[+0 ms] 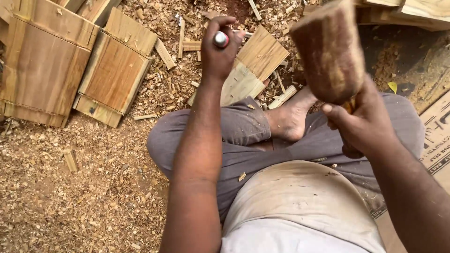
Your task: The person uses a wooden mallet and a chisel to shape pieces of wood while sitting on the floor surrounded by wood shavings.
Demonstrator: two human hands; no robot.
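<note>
Under the left hand [219,47], a flat wooden board [251,70] rests against the foot [290,119]; stiff, light, splintery, best held by its edges. Left fist is closed round a chisel [221,39], metal-capped end up, tip hidden. Right hand [361,124], well apart and raised, is clamped on the handle of a wooden mallet [328,49]: looks heavy, blunt, blurred. Wood chips [93,187] cover the ground left of both hands.
</note>
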